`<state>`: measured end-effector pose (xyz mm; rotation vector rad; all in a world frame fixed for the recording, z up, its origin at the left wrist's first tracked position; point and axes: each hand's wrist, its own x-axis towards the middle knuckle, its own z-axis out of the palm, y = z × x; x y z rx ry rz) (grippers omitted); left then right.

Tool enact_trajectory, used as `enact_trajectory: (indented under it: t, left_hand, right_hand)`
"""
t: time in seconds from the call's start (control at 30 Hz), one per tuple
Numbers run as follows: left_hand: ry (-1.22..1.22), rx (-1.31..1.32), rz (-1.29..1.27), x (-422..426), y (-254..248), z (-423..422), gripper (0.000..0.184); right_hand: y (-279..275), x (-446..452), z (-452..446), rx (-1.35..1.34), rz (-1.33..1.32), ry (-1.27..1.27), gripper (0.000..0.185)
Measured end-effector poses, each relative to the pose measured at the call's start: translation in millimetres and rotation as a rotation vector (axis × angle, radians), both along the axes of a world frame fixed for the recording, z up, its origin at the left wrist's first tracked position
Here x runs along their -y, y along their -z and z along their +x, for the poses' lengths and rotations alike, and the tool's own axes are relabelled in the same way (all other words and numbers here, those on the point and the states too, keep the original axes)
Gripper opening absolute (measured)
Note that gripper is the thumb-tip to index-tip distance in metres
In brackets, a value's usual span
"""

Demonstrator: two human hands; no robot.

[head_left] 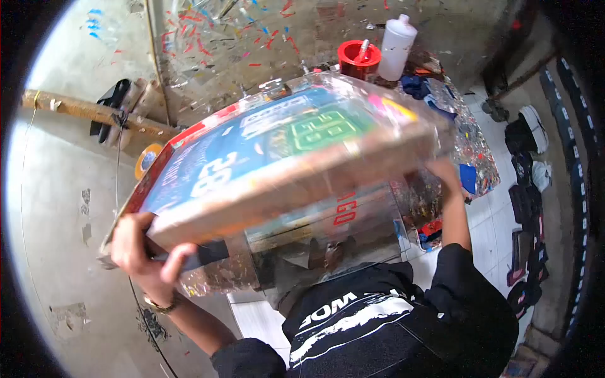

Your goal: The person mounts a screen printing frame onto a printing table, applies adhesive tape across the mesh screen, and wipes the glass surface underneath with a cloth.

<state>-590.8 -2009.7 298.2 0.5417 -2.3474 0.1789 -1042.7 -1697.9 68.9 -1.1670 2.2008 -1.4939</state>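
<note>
A screen printing frame (252, 142) with a blue mesh, printed numbers and a green patch is tilted up in front of me and blurred by motion. My left hand (144, 255) is wrapped around its near left corner, thumb on the near side. At its right end, my right hand (446, 179) grips the corner, the fingers partly hidden behind the wooden edge. Below the frame lies a surface with red letters (345, 209), partly covered. A dark strip (211, 252) shows just right of my left thumb.
Behind the frame stand a red tub (359, 60) with a stick-like item in it and a white plastic bottle (398, 47). A paint-spattered tabletop (476, 148) holds dark cloths (428, 94). Tape (148, 159) hangs by a wooden pole (94, 113) at left. Shoes (529, 129) line the right.
</note>
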Motion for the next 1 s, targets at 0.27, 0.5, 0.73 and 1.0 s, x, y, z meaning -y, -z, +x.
enact_trajectory:
  t: [0.27, 0.5, 0.73, 1.0]
  left_hand:
    - [-0.036, 0.086, 0.451, -105.2, 159.3, 52.9, 0.052]
    - [-0.076, 0.065, 0.505, -116.9, 234.4, 57.0, 0.050]
    - [-0.094, 0.101, 0.509, -112.3, 237.0, 54.9, 0.052]
    - [-0.039, 0.172, 0.470, -109.6, 244.4, 65.5, 0.052]
  right_hand:
    - [30.4, -11.8, -59.5, -0.448, 0.444, 0.453, 0.055]
    - [46.5, 6.8, -83.3, -0.582, 0.639, 0.618, 0.062]
    - [34.3, 13.2, -137.4, -0.451, 0.684, 0.578, 0.057]
    - [-59.2, 86.9, -96.3, -0.485, 0.504, 0.457, 0.057]
